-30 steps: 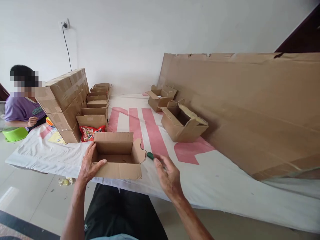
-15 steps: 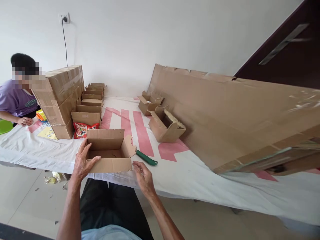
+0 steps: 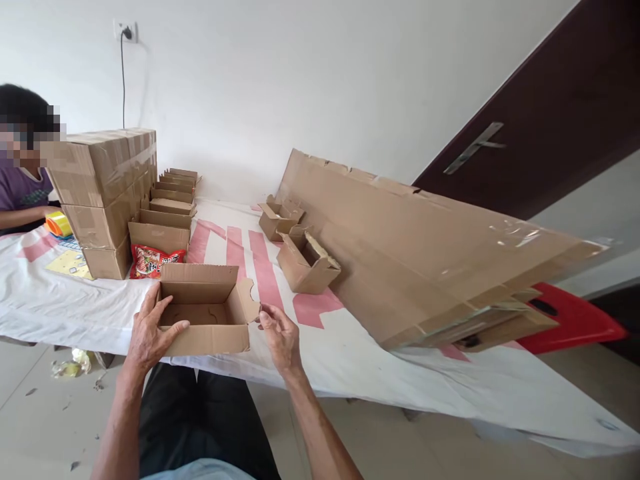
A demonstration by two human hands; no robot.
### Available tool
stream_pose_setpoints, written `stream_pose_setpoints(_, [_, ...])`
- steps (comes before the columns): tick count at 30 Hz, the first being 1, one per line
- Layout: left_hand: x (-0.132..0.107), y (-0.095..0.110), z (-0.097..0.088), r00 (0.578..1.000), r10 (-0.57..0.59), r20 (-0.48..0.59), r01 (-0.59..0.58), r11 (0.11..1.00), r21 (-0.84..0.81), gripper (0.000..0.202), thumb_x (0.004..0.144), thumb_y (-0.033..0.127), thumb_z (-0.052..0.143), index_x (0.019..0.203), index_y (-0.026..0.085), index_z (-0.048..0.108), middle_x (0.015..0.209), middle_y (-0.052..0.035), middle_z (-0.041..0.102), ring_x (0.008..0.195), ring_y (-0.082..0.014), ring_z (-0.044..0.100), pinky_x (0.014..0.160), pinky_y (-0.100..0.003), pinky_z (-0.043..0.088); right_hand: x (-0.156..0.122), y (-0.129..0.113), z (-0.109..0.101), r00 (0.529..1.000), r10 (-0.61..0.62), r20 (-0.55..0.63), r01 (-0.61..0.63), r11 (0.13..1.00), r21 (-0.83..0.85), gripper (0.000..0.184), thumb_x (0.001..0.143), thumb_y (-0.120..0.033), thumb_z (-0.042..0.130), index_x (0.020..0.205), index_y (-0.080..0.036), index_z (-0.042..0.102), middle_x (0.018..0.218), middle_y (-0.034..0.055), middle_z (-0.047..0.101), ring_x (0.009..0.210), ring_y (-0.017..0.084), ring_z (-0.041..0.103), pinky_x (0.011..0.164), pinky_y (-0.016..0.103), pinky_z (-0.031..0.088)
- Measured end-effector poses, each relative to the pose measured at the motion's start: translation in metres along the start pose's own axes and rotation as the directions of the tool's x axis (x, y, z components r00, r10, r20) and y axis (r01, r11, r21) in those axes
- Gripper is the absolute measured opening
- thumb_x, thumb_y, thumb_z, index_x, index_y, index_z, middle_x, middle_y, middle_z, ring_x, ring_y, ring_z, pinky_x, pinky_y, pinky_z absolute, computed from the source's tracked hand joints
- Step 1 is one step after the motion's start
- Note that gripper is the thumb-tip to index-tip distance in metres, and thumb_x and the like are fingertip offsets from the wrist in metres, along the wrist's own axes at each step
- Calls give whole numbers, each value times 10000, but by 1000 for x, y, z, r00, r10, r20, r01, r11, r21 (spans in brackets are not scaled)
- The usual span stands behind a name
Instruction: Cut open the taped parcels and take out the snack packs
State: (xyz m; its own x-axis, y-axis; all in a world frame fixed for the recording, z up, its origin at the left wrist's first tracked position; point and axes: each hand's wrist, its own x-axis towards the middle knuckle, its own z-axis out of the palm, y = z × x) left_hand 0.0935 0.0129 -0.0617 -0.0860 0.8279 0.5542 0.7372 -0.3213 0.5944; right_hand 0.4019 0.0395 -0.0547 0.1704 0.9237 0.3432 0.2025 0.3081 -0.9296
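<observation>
An open cardboard box (image 3: pixel 207 341) stands at the table's front edge, its back flap raised and its inside bare. My left hand (image 3: pixel 150 327) grips the box's left end, with the thumb over the front wall and the fingers along the side. At the opposite end, my right hand (image 3: pixel 281 337) has its fingers curled and pinched at the edge of the right side flap (image 3: pixel 247 303). The green-handled tool that lay beside the box is out of sight, around where my right hand is. Whether the hand covers or holds it cannot be told.
Taped cartons (image 3: pixel 103 193) are stacked at left, beside a row of open boxes (image 3: pixel 163 233) and a red snack packet (image 3: pixel 150 260). Two open boxes (image 3: pixel 305 270) stand before a large leaning cardboard sheet (image 3: pixel 400 247). A person (image 3: pixel 25 193) sits far left. A red stool (image 3: pixel 570 323) shows at right.
My right hand has moved up to the box's side flap, and the green-handled tool no longer shows. My left hand stays on the box. The view has turned to the right.
</observation>
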Motion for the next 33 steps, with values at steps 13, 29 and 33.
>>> stream_pose_setpoints(13, [-3, 2, 0, 1000, -1, 5, 1, 1000, -8, 579, 910, 645, 740, 1342, 260, 720, 1725, -144, 423, 1564, -408, 446, 1258, -642, 411, -2, -22, 11, 991, -130, 6, 127, 959, -254, 463, 959, -588, 574, 660, -238, 519, 584, -17, 557, 572, 153, 512, 579, 271, 436])
stream_pose_setpoints(29, [-10, 6, -7, 1000, -17, 15, 17, 1000, -8, 663, 894, 646, 765, 1436, 278, 658, 1739, -142, 399, 1591, -414, 399, 1249, -639, 415, 2, -24, 6, 995, -100, -9, 96, 971, -221, 527, 970, -681, 526, 669, -249, 533, 561, -3, 574, 560, 191, 593, 574, 296, 480])
stream_pose_setpoints(33, [-13, 9, -9, 998, -28, 52, 28, 1000, -1, 724, 912, 643, 752, 1519, 286, 581, 1752, -155, 370, 1608, -416, 367, 1223, -630, 438, 0, -22, 3, 996, -87, 4, 86, 975, -205, 516, 968, -666, 532, 657, -255, 504, 553, -15, 548, 564, 190, 608, 588, 296, 495])
